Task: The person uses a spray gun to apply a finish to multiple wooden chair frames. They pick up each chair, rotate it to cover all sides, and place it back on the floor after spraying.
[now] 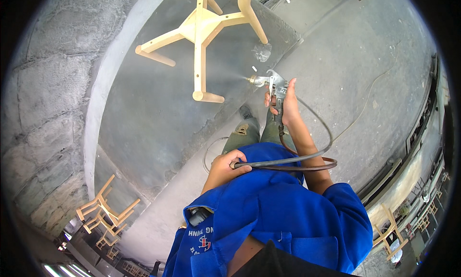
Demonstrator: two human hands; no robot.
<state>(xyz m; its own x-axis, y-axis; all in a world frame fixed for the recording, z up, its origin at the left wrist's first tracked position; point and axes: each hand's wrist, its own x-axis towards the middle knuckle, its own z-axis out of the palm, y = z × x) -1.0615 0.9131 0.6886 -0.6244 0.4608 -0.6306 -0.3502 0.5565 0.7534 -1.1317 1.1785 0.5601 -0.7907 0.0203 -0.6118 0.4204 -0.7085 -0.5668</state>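
My right hand (289, 103) is wrapped round the grip of a metal spray gun (272, 82). Its nozzle points left, and a fine mist leaves it toward a pale wooden chair frame (199, 56). The frame's legs spread from a central joint, and its upper part runs out of view at the top. Between the gun and the nearest leg there is a gap. Down at my waist, my left hand (225, 169) is closed round looped hoses (269, 162), one grey and one brown. From the gun's handle, the hoses curve down past my right forearm.
Behind the chair frame, a rough grey wall (43, 94) curves along the left. More wooden chair frames (108, 212) stand at the lower left, and another chair frame (390, 231) is at the lower right. A thin line (367, 97) trails over the concrete floor (345, 66). Crumpled clear plastic (261, 52) lies nearby.
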